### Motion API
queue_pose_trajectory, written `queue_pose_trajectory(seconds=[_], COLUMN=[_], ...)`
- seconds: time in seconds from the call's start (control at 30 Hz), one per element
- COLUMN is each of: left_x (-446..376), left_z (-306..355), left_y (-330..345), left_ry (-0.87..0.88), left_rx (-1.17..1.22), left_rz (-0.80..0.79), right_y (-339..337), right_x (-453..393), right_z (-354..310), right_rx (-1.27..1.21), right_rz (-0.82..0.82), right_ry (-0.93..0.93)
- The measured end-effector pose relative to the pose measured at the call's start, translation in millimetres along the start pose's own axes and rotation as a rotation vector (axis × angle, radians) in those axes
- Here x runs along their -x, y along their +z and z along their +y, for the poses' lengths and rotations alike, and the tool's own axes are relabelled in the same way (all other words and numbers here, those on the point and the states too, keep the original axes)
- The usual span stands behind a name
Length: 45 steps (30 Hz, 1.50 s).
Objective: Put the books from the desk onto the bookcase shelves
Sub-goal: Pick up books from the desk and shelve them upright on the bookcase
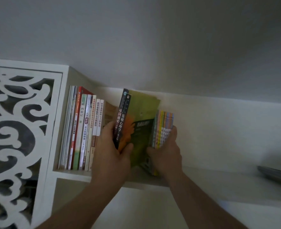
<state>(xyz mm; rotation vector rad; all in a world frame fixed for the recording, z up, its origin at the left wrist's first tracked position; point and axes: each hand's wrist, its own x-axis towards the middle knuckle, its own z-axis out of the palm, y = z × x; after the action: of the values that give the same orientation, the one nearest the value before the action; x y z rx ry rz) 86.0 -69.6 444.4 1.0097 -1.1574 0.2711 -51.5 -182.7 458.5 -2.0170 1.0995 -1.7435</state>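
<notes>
Two hands — left hand [111, 151] & right hand [167, 152] — grip shelf [73, 176] books [136, 123].

White bookcase shelf [219, 180], upright row of books [82, 129] at its left end, leaning green-covered books [141, 116] and thin colourful booklets [163, 128] mid-shelf

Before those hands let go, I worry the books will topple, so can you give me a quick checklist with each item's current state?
1. Left hand grips the dark-spined books: ok.
2. Right hand holds the thin colourful books from the right: ok.
3. Held books stand on the shelf: cannot tell, bottoms hidden by the hands.
4. Held books upright: not ok, they tilt right.
5. Gap closed to the standing row at left: not ok, a gap shows.
6. Free shelf space on the right: ok.
</notes>
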Motion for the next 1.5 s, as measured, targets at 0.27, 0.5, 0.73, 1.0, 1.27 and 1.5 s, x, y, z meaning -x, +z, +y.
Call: queue_pose_trajectory(seconds=[0.27, 0.5, 0.73, 1.0, 1.27, 1.5], left_x=[-12.7, -15.0, -32.7, -14.9, -29.2, -40.1], left_z=[31.5, -18.5, -44.6, -35.5, -71.2, -95.8], left_y=[11.0, 20.2, 17.3, 14.5, -53.4, -63.3], left_ry=[0.113, -0.125, -0.212, -0.106, 0.386, 0.399], left_rx=[0.109, 0.013, -0.007, -0.247, -1.051, -1.136], left_rz=[-0.102, -0.112, 0.058, -0.189, -0.198, -0.242], right_y=[-56.2, -72.9, -67.1, -16.6, 66.5, 79.0], right_x=[-19.7, -16.5, -12.0, 8.3, 23.7, 11.2], right_z=[35.0, 42.9, 37.8, -1.9, -54.2, -48.6], right_rx=[0.176, 0.061, 0.056, 0.103, -0.039, -0.157], right_rz=[-0.002, 0.097, 0.046, 0.003, -0.136, -0.296], right_ry=[0.232, 0.123, 0.072, -0.030, -0.191, -0.199])
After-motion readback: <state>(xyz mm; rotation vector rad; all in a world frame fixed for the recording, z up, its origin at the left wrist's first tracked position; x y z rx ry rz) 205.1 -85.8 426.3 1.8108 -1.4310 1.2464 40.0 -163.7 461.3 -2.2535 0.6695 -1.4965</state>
